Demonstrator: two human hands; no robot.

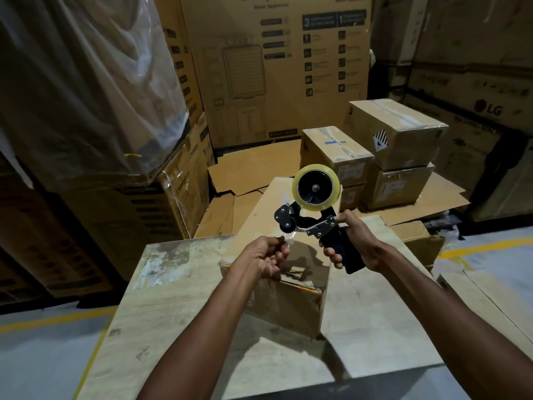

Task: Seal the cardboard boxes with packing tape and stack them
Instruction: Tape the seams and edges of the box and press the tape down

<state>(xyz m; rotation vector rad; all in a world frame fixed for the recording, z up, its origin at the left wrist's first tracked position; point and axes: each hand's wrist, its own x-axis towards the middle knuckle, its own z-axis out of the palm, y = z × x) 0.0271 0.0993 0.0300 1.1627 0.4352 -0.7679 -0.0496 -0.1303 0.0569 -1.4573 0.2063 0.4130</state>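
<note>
Left grip (265, 255) is pinching the loose tape end (288, 240): thin, clear, sticky film, feather-light and likely to crease or cling to itself, so it wants tension. Just right of that pinch the tape dispenser (314, 223) hangs in the air with its roll (315, 187) on top; stiff and fairly light, I'd judge. Right grip (356, 243) is wrapped round the black handle (346, 255), the proper place to hold it. Directly beneath both grips sits the cardboard box (288, 295) on the desk (178, 298). Its near edge looks crumpled, so press gently there. Beyond the right grip, sealed boxes (398, 131) are stacked.
</note>
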